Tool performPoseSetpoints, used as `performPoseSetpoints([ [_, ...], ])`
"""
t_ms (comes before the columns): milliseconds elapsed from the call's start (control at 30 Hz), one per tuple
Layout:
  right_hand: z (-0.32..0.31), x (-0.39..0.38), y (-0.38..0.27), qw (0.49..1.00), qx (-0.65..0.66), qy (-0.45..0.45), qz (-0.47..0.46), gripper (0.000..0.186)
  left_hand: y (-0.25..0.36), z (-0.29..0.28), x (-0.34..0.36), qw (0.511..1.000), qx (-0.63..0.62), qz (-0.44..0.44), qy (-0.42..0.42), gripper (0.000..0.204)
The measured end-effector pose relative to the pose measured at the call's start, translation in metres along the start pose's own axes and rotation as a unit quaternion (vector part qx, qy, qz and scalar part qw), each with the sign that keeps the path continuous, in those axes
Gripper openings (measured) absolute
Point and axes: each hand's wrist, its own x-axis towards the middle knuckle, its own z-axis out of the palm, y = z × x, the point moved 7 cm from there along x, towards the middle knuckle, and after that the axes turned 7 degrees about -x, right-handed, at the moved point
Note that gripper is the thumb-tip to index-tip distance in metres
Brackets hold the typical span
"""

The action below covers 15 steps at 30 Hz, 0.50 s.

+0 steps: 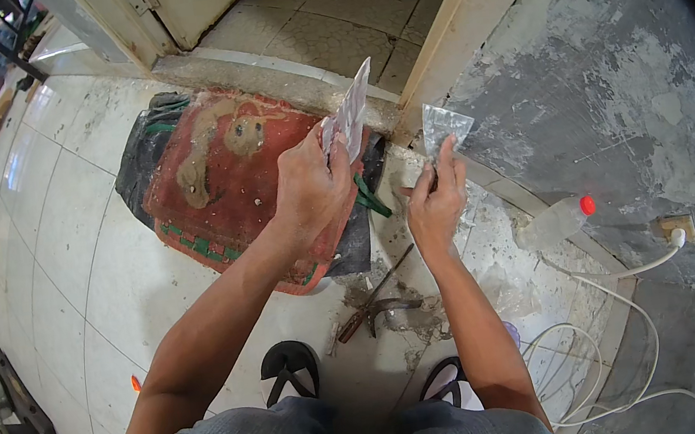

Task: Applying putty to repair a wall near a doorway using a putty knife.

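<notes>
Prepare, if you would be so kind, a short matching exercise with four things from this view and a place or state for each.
Things:
1. Trapezoid scraper
2. Red mat
3. Clear bottle
4. White plug

Places or states:
A. Lying in front of the doorway
B. In the outlet on the grey wall
C. Held by the right hand
D. Closed with a red cap

Pairs: 1-C, 2-A, 3-D, 4-B
</notes>
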Motion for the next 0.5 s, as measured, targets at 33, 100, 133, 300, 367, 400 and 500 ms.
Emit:
performPoseSetpoints([
  [33, -0.001, -0.001, 0.000, 1.000, 0.008, 0.003, 0.003, 0.054, -0.002, 0.002, 0.000, 1.000, 0.005, -0.008, -0.017, 0.018],
  [100, -0.008, 0.007, -0.007, 0.999, 0.013, 0.023, -0.021, 0.054, -0.002, 0.002, -0.001, 0.999, 0.011, -0.019, -0.035, 0.020],
  [133, -0.011, 0.011, -0.013, 0.998, 0.017, 0.044, -0.045, 0.055, -0.001, 0.002, -0.001, 0.999, 0.011, -0.019, -0.037, 0.019],
  [300, -0.005, 0.018, -0.006, 0.995, -0.019, 0.053, -0.079, 0.057, 0.000, 0.010, -0.002, 0.999, 0.010, -0.010, -0.041, 0.018],
  [367, -0.005, 0.011, 0.005, 0.995, -0.039, 0.037, -0.080, 0.058, 0.001, 0.014, -0.004, 0.999, 0.007, -0.009, -0.049, 0.020],
  [400, -0.008, 0.003, 0.007, 0.994, -0.059, 0.021, -0.089, 0.060, 0.000, 0.015, -0.006, 0.999, 0.008, -0.009, -0.048, 0.020],
  [500, -0.027, -0.009, 0.004, 0.991, -0.094, -0.027, -0.086, 0.063, -0.005, 0.015, -0.011, 0.999, -0.003, 0.005, -0.040, 0.022],
])
